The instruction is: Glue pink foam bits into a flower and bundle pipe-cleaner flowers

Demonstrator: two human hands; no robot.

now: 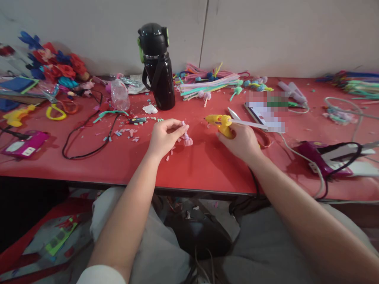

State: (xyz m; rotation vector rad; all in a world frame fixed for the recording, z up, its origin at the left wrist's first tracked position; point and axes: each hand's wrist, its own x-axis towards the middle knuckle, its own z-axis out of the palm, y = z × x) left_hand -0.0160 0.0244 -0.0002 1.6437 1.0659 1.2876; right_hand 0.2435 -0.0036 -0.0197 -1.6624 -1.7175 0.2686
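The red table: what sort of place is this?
Probably a craft workspace: the right hand holds a yellow glue gun, and bundled fuzzy stems and coloured scraps lie on the red table.

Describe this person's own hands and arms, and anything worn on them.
The left hand and right hand are ungloved; no ring, watch or bracelet is visible. A plain, pale sleeve shows on the left arm at the bottom edge. The right arm is bare as far as the view reaches.
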